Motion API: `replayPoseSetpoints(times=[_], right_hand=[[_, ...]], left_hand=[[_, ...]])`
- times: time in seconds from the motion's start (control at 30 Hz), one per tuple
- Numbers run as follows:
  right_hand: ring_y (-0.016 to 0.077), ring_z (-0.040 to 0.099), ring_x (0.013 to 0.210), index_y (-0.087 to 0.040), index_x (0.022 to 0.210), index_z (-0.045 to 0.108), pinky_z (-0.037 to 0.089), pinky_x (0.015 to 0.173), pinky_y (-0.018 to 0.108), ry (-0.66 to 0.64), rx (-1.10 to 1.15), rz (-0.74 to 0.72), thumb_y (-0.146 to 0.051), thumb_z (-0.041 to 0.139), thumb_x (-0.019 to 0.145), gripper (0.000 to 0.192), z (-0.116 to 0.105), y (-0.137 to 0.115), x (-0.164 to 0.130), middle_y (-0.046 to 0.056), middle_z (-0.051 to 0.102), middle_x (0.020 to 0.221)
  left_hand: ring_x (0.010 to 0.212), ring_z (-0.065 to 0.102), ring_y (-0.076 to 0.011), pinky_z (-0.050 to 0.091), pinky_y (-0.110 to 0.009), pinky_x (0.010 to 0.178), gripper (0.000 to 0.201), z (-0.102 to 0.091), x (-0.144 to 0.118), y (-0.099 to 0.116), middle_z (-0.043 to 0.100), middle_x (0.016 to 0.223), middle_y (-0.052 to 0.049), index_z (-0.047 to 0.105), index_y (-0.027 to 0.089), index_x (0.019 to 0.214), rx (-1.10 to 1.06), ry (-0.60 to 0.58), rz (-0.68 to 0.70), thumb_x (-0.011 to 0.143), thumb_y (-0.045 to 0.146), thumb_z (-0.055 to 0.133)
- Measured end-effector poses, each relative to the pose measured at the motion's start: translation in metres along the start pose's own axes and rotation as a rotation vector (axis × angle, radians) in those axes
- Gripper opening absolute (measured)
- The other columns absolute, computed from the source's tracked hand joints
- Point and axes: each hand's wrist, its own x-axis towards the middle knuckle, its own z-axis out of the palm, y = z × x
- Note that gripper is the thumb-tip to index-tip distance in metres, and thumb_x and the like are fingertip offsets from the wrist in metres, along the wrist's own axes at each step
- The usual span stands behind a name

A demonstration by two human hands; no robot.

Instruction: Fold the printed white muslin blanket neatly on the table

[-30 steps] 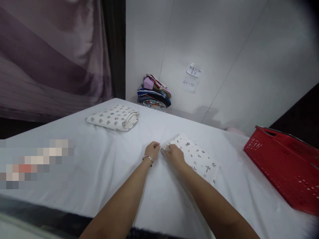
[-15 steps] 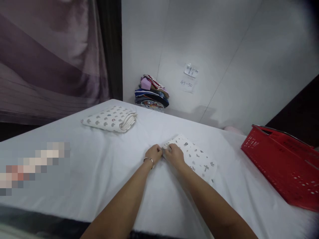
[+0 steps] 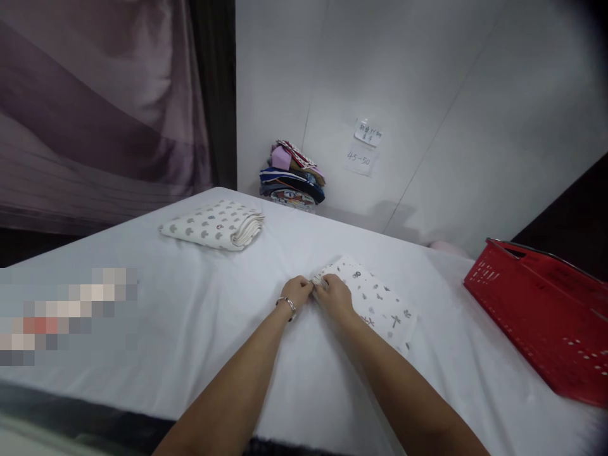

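Observation:
A white cloth with small grey prints lies folded on the white-covered table. Both hands meet at its left end, where the fabric is bunched. My left hand, with a bracelet at the wrist, has its fingers pinched on the edge of that end. My right hand is closed on the same end, its forearm crossing the cloth's near side. Part of the gripped fabric is hidden by the fingers. Farther back on the left lies a second folded cloth with grey mushroom-like prints, untouched.
A red plastic basket stands at the table's right edge. Beyond the far edge, a stack of folded fabrics rests against the wall, near paper notes. A pinkish curtain hangs at left. A pixelated patch covers the left side.
The view has shifted slightly, so most things sit a little farther right. Both hands stay on the bunched end of the cloth, with only small finger movement.

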Motion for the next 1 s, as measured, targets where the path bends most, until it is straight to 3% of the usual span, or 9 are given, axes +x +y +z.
replayPoseSetpoints(times=[0.27, 0.47, 0.6, 0.67, 0.77, 0.87, 1.0], right_hand=[[0.0165, 0.049, 0.083, -0.018, 0.094, 0.050, 0.030, 0.063, 0.025, -0.062, -0.187, -0.068, -0.024, 0.039, 0.084, 0.016, -0.003, -0.014, -0.011, 0.006, 0.052, 0.096], [0.0182, 0.047, 0.086, -0.019, 0.094, 0.047, 0.031, 0.065, 0.025, -0.054, -0.194, -0.102, -0.035, 0.049, 0.079, 0.022, 0.000, -0.011, -0.013, 0.006, 0.051, 0.096], [0.0151, 0.049, 0.081, -0.019, 0.092, 0.049, 0.029, 0.063, 0.024, -0.055, -0.110, -0.062, -0.031, 0.046, 0.081, 0.017, -0.002, -0.001, -0.005, 0.004, 0.054, 0.094], [0.0137, 0.050, 0.078, -0.020, 0.089, 0.051, 0.028, 0.062, 0.023, -0.052, -0.060, -0.028, -0.029, 0.045, 0.081, 0.014, -0.005, 0.004, 0.000, 0.003, 0.055, 0.090], [0.0128, 0.049, 0.075, -0.020, 0.087, 0.052, 0.028, 0.061, 0.022, -0.025, -0.003, 0.003, -0.029, 0.046, 0.080, 0.013, -0.009, 0.009, 0.005, 0.001, 0.057, 0.087], [0.0130, 0.050, 0.077, -0.020, 0.090, 0.053, 0.029, 0.063, 0.022, 0.008, 0.038, -0.003, -0.030, 0.047, 0.079, 0.016, -0.009, 0.012, 0.006, 0.001, 0.057, 0.088], [0.0136, 0.050, 0.080, -0.020, 0.092, 0.054, 0.030, 0.065, 0.022, 0.023, 0.036, -0.003, -0.030, 0.048, 0.078, 0.018, -0.008, 0.011, 0.005, 0.002, 0.058, 0.091]], left_hand=[[0.040, 0.050, -0.0091, 0.035, -0.018, 0.040, 0.015, 0.004, 0.002, -0.002, 0.055, 0.045, 0.002, 0.058, 0.016, 0.066, -0.196, -0.088, -0.088, 0.072, 0.025, 0.048], [0.043, 0.051, -0.0090, 0.034, -0.019, 0.039, 0.015, 0.004, 0.002, -0.002, 0.062, 0.058, 0.000, 0.060, 0.016, 0.066, -0.220, -0.078, -0.066, 0.069, 0.021, 0.047], [0.053, 0.055, -0.0099, 0.041, -0.021, 0.051, 0.022, -0.001, 0.003, -0.005, 0.066, 0.073, 0.000, 0.065, 0.018, 0.075, -0.157, -0.027, -0.021, 0.068, 0.015, 0.044], [0.067, 0.058, -0.0121, 0.044, -0.024, 0.065, 0.023, -0.005, 0.004, -0.007, 0.065, 0.086, -0.002, 0.065, 0.019, 0.080, -0.073, 0.053, 0.027, 0.069, 0.016, 0.045], [0.089, 0.055, -0.0168, 0.041, -0.029, 0.083, 0.025, -0.005, 0.006, -0.008, 0.061, 0.102, -0.006, 0.065, 0.018, 0.090, 0.224, 0.184, 0.152, 0.074, 0.028, 0.048], [0.097, 0.051, -0.0219, 0.040, -0.032, 0.082, 0.031, 0.002, 0.005, -0.005, 0.060, 0.097, -0.008, 0.065, 0.019, 0.085, 0.503, 0.198, 0.221, 0.077, 0.042, 0.045], [0.099, 0.048, -0.0242, 0.040, -0.031, 0.077, 0.021, 0.011, 0.006, 0.000, 0.059, 0.093, -0.009, 0.063, 0.019, 0.072, 0.555, 0.197, 0.229, 0.074, 0.037, 0.052]])
